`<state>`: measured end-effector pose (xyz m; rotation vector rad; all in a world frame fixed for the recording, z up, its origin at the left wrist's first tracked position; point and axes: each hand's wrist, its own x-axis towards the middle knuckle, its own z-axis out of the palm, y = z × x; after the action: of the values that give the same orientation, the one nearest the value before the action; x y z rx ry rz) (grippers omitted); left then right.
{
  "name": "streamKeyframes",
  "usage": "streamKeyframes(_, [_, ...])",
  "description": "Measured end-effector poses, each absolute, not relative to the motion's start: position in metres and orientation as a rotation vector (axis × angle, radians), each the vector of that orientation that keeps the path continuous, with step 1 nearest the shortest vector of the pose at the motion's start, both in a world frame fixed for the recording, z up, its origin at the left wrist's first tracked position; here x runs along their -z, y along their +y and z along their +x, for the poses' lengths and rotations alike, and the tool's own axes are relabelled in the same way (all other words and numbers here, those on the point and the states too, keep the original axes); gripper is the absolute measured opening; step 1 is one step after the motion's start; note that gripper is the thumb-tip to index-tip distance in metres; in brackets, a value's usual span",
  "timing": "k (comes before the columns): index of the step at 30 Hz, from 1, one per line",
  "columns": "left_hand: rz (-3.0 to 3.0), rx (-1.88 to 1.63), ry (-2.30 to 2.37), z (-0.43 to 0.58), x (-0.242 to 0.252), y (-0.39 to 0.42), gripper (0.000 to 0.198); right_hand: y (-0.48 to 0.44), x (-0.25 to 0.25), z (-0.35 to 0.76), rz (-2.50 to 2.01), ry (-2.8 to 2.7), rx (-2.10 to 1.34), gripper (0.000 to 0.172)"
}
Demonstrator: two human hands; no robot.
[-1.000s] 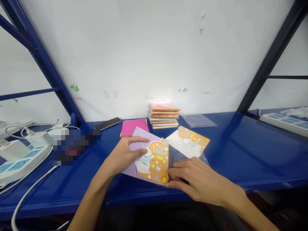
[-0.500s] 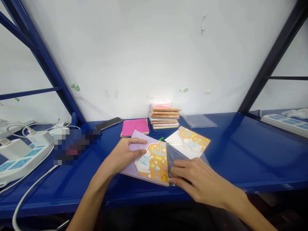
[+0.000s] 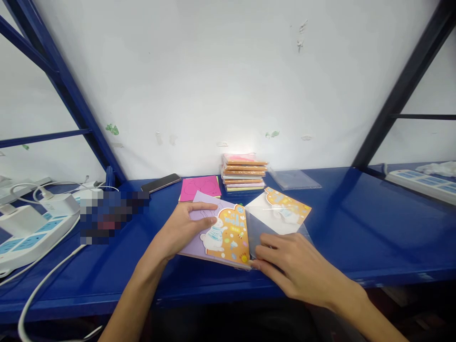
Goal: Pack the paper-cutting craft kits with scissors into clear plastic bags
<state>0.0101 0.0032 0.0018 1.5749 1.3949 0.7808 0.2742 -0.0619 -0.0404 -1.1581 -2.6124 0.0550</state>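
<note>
Pressing flat on a lilac card booklet with an orange rabbit cover [image 3: 223,235], the left hand [image 3: 183,228] keeps its grip spread and lies across the booklet's lilac half. The booklet sits tilted on a blue metal counter [image 3: 374,228], near its front edge. The right hand [image 3: 295,270] has its grip drawn together at the lower corner of a clear plastic sleeve [image 3: 274,232], seemingly pinching the sleeve where it meets the booklet's right edge. Beneath that sleeve lies a white-and-orange rabbit card [image 3: 287,209]. Behind them are a bright pink sheet [image 3: 199,188], a stack of orange-edged packets [image 3: 244,173] and a flat clear plastic bag [image 3: 294,179]. A black smartphone [image 3: 160,183] lies further left, beside a pixelated patch [image 3: 110,216] and a white power strip [image 3: 32,237].
</note>
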Motion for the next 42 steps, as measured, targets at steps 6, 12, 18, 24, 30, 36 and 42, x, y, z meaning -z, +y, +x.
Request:
streamKeyframes(6, [1.501,-0.821,1.373,0.014,-0.002,0.002,0.056,-0.061,0.040,0.275,-1.137,-2.626,-0.078,0.034])
streamKeyframes(12, [1.468,-0.874,1.353,0.018,-0.001,0.002,0.054,-0.060,0.040,0.279,-1.112,-2.625,-0.102,0.031])
streamKeyframes(18, [1.451,-0.890,1.338,0.020,0.001,-0.001,0.054,-0.059,0.038,0.279,-1.081,-2.607,-0.090,0.033])
streamKeyframes(24, [1.531,-0.904,1.314,0.025,0.002,-0.002,0.053,-0.058,0.040,0.276,-1.075,-2.598,-0.009,0.033])
streamKeyframes(30, [1.528,-0.926,1.268,0.028,0.002,-0.005,0.052,-0.061,0.040,0.270,-1.050,-2.602,0.044,0.034])
streamKeyframes(36, [1.484,-0.928,1.216,0.027,0.001,-0.005,0.051,-0.064,0.037,0.265,-1.046,-2.569,-0.002,0.030])
streamKeyframes(42, [1.411,-0.925,1.206,0.026,-0.002,-0.006,0.050,-0.055,0.033,0.275,-0.977,-2.386,0.079,0.022])
